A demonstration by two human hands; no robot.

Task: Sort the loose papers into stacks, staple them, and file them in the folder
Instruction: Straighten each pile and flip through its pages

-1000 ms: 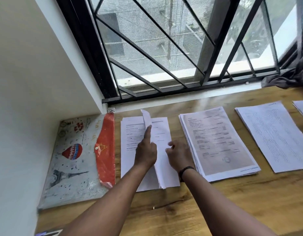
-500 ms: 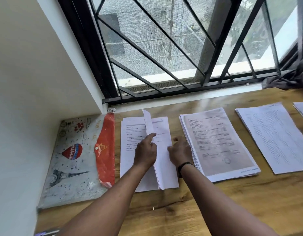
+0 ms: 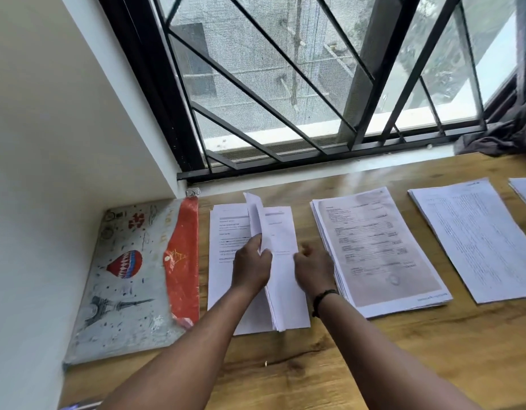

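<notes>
Fingers of our left hand (image 3: 251, 266) pinch one thin sheet (image 3: 257, 220) and hold it standing on edge, so that it arches up over the open stack (image 3: 256, 267) like a page being turned. We judge it is lifted this way to let us read what lies beneath before deciding which pile it belongs to. Our right hand (image 3: 313, 269) sits just right of the left one, fingers loosely curled on the right half of that stack; whether it pins the paper or only rests there, we cannot tell. A dark band (image 3: 324, 295) rings its wrist.

The open stack lies flat on the counter (image 3: 374, 365), its leaves fanned at the near edge, soft and limp, white with grey print. Right of it lies a second stack (image 3: 377, 250), thicker, squared up, its top page greyish like a photocopy. Further right lies a third stack (image 3: 477, 238) of pale printed sheets, and at the frame's edge the corner of a fourth pile (image 3: 525, 192). The piles are well apart, which we take as keeping the sorts from mixing.

Left of the open stack, almost touching it, lies the folder (image 3: 128, 276): glossy plastic printed with a balloon and a tower, its orange flap (image 3: 182, 261) snapped down. It is closed, so filing has not yet begun. We see no stapler. The counter is warm wood-grain, smooth. Behind it rise a black window grille (image 3: 285, 84) and dark cloth (image 3: 507, 134).
</notes>
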